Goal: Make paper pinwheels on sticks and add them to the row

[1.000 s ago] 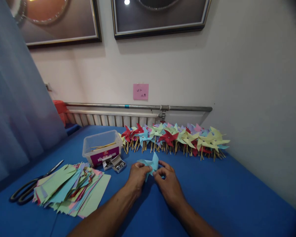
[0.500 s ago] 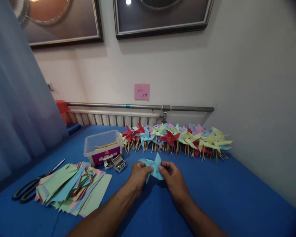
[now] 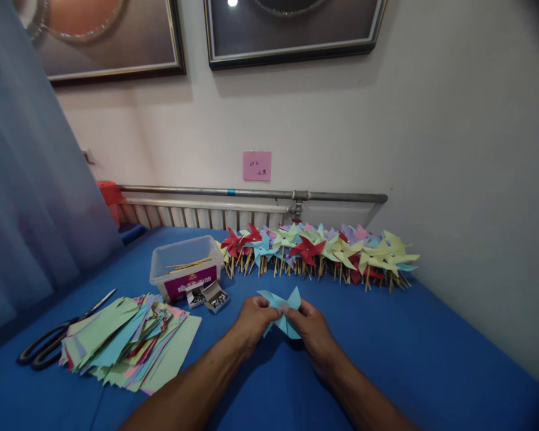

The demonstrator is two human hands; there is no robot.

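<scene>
A light-blue paper pinwheel (image 3: 288, 327) is held between both hands above the blue table. My left hand (image 3: 254, 320) pinches it from the left, thumb on its middle. From the right my right hand (image 3: 312, 326) grips it, thumb also pressed at the centre and fingers behind the paper. Both thumbs cover the pinwheel's middle, so I cannot tell whether a pin is there. Two small open boxes of metal pins (image 3: 215, 297) sit left of my hands, against a clear plastic tub (image 3: 186, 263) with thin wooden sticks (image 3: 188, 264) in it.
Many finished pinwheels on sticks (image 3: 308, 250) lie in a row at the back. A fanned stack of coloured paper (image 3: 130, 341) covers the left front, with black-handled scissors (image 3: 58, 338) beside it. Behind the table (image 3: 413, 359) are a radiator (image 3: 197, 214) and a metal pipe (image 3: 260, 193).
My right thumb has moved left onto the pinwheel's centre, close to the left thumb. The pinwheel has tilted and shifted slightly down and right. The camera view has moved a little.
</scene>
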